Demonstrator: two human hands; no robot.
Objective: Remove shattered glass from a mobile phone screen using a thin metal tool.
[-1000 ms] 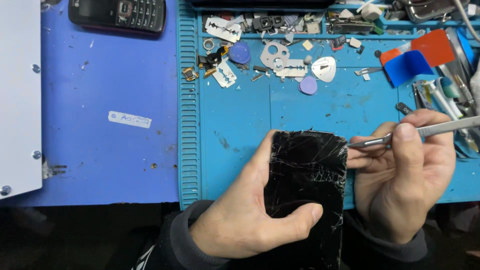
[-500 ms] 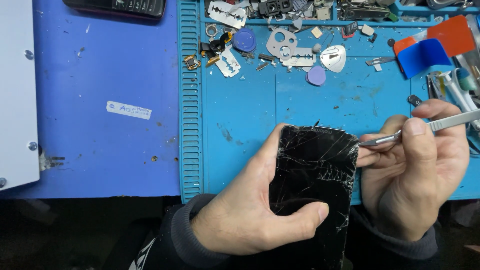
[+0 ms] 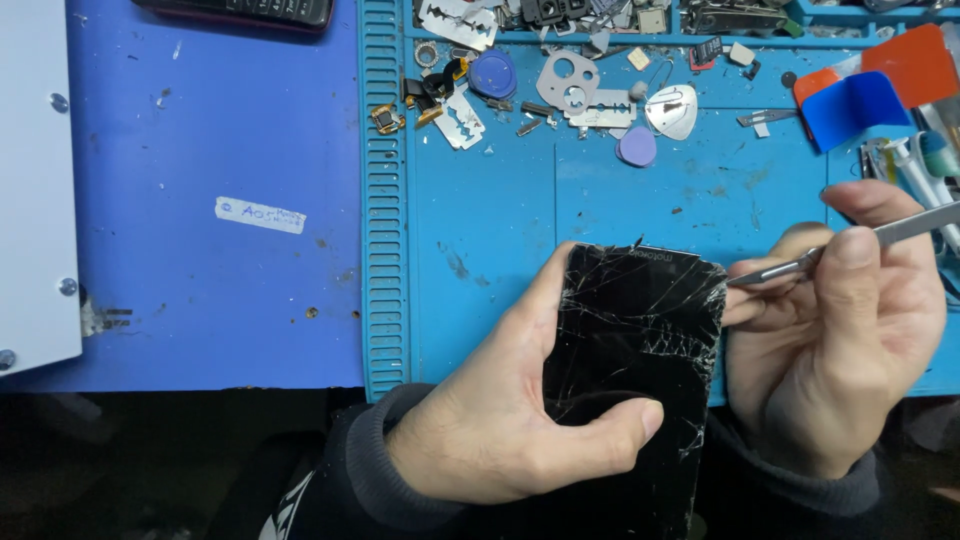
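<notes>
A black smartphone point(image 3: 640, 340) with a badly cracked screen lies over the near edge of a light blue repair mat point(image 3: 500, 220). My left hand point(image 3: 500, 430) grips the phone, thumb across its lower screen and fingers along its left side. My right hand point(image 3: 850, 340) holds thin metal tweezers point(image 3: 800, 265), whose tip touches the phone's upper right corner.
Small parts litter the mat's far edge: razor blades point(image 3: 460, 120), a metal plate with holes point(image 3: 568, 82), picks point(image 3: 637, 147), screws. Red and blue plastic cards point(image 3: 860, 100) and tools lie at the right. A darker blue mat point(image 3: 220, 200), a white panel point(image 3: 35, 190) and a keypad phone point(image 3: 250, 10) are at the left.
The view has shifted slightly, so everything sits a little lower and further right in frame. Both hands keep their hold; the tweezers' tip stays at the phone's upper right corner.
</notes>
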